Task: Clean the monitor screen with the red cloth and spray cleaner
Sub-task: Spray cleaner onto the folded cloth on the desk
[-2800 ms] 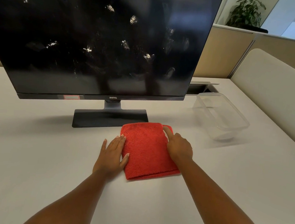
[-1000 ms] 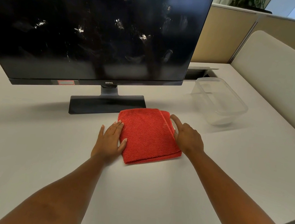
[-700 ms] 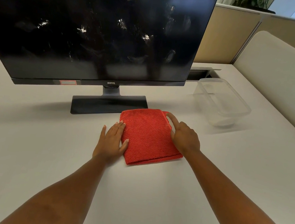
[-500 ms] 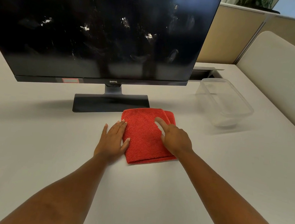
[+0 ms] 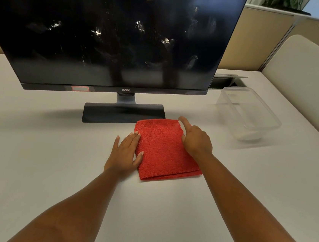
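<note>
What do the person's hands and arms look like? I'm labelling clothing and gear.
Both forearms are bare, no sleeves in view. The left hand and right hand wear no gloves; no rings, watch or bands are visible. Fingernails on the left hand look pale.

Monitor far on desk; folded cloth just near its stand base; left hand flat at cloth's left edge, right hand on its right; container far right.
</note>
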The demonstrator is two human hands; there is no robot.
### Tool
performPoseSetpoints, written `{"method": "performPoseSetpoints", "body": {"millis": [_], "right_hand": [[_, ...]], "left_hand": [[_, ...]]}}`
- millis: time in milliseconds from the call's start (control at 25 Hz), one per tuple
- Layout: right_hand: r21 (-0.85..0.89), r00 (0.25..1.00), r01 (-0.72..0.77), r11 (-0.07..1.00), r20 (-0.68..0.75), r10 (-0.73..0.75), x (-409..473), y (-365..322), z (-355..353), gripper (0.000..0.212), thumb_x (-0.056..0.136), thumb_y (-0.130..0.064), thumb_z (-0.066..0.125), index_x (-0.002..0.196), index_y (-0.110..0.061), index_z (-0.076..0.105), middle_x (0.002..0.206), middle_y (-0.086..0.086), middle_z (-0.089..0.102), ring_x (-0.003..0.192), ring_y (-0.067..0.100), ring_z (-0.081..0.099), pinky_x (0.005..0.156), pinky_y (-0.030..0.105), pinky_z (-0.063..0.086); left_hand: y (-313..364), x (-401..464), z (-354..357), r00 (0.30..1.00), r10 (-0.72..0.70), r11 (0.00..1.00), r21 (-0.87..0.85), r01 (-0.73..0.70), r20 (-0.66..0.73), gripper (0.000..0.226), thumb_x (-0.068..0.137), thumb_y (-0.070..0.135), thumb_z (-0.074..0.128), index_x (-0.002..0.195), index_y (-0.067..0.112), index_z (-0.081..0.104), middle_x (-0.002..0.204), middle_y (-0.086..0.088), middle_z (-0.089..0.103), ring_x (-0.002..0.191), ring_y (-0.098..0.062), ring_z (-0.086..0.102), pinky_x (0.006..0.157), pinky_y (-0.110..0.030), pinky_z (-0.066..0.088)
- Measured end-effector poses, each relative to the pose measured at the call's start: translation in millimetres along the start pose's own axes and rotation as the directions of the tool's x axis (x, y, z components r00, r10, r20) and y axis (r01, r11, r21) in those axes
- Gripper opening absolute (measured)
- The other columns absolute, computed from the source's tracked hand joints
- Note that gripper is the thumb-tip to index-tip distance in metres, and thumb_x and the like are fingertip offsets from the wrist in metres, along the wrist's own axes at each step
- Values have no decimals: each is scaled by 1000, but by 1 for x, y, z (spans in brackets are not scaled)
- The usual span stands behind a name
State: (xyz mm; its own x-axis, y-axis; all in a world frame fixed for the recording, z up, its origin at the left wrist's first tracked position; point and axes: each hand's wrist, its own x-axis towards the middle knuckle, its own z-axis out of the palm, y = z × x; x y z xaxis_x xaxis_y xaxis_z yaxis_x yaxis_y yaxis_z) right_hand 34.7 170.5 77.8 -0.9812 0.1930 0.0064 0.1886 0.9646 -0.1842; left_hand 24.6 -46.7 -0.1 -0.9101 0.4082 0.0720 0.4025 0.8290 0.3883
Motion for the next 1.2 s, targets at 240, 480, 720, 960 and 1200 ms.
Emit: {"method": "performPoseSetpoints", "body": {"millis": [240, 480, 720, 960, 1200], "right_hand": [[62, 999, -1, 998, -42, 3, 10, -2, 9, 50, 97, -23, 37, 143, -35, 19, 102, 12, 60, 76, 22, 56, 68, 35, 48], [398, 991, 1, 917, -122, 52, 11, -1, 7, 64, 92, -26, 50, 144, -36, 14, 121, 10, 55, 100, 25, 58, 78, 27, 44], [614, 948, 50, 788, -277, 155, 30, 33, -4, 69, 92, 2, 43, 147, -20, 7, 144, 18, 30, 107, 22, 46, 85, 18, 40], [782, 904, -51, 622, -229, 362, 59, 67, -10, 89, 83, 0, 63, 147, -17, 5, 136, 18, 44, 111, 26, 52, 92, 34, 41], [796, 871, -84, 600, -233, 432, 91, 77, -8, 92, 79, -4, 68, 147, -18, 7, 137, 16, 45, 121, 33, 48, 102, 42, 38]], "left_hand": [[1, 0, -1, 1000, -11, 1000, -12, 11, -2, 65, 86, 49, 17, 144, 22, 7, 154, -2, 15, 142, -16, 11, 111, -33, -13], [-2, 0, 2, 1000, 5, 999, -44, -6, -7, 76, 78, 66, -4, 143, 26, 0, 155, 1, 10, 142, -12, 4, 111, -32, -15], [-2, 2, 2, 1000, -9, 1000, -9, 9, 23, 84, 71, 70, -16, 142, 27, -6, 155, 3, 6, 133, -2, -8, 111, -33, -17], [0, 2, 1, 997, -48, 999, -9, 48, 54, 77, 69, 71, -17, 135, 33, -15, 155, 5, 4, 131, 0, -12, 110, -31, -19], [3, 2, -1, 996, -59, 998, -12, 60, 61, 77, 67, 73, -19, 134, 35, -14, 154, 7, 2, 132, 1, -12, 111, -31, -18]]}}
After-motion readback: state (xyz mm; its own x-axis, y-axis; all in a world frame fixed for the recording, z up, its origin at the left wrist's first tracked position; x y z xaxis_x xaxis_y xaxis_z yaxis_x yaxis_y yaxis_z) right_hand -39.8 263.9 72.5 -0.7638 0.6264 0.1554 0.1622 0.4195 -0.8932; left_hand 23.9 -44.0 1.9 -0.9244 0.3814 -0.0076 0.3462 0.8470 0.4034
